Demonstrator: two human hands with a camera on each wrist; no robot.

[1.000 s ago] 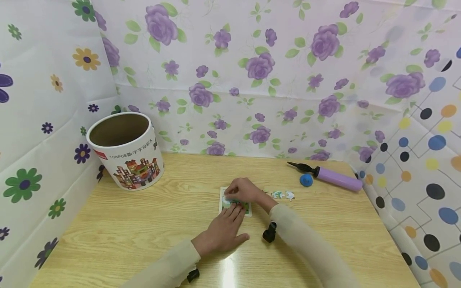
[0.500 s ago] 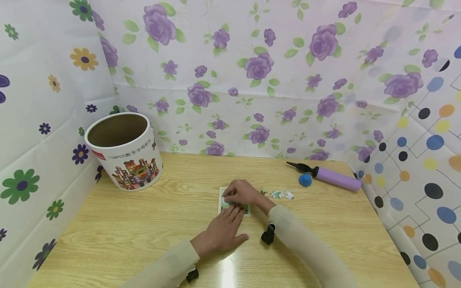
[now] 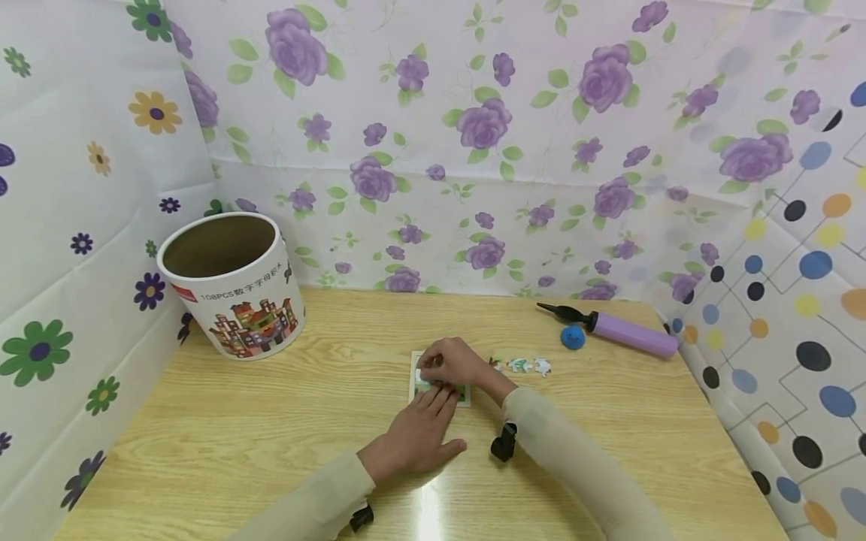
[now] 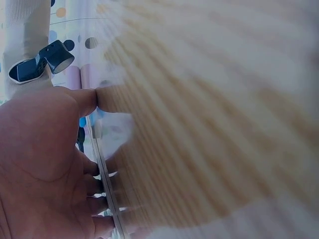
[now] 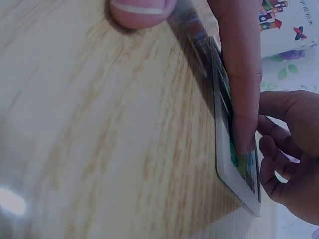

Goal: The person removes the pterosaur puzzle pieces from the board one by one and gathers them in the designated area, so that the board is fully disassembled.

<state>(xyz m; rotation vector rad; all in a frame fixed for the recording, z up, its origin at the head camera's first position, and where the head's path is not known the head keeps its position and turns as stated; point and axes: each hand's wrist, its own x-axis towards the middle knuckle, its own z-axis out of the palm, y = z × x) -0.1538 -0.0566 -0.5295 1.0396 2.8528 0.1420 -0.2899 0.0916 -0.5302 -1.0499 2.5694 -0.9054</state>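
Note:
A small white-edged jigsaw puzzle board [image 3: 413,391] with a green picture lies mid-table in the head view. My left hand [image 3: 416,436] presses its straight fingers on the near part of the board, thumb spread out to the side. Over the board's upper left, my right hand [image 3: 456,362] has bent fingers and pinches a pale puzzle piece [image 3: 421,378], largely covered by the fingertips. In the right wrist view, the curled right hand [image 5: 294,149] is at the far side of the tray-like board [image 5: 229,174]. Loose puzzle pieces [image 3: 519,365] lie in a row to the right.
A large white bucket [image 3: 253,289] with a castle print stands at the back left. Toward the back right lie a purple hand pump [image 3: 636,333] with a black nozzle and a small blue lump [image 3: 572,337]. Patterned cloth walls [image 3: 433,150] enclose the wooden table [image 3: 271,428].
The right hand has shifted slightly over the board's upper left, and more of the loose piece nearest its wrist shows. The left hand stays pressed in place.

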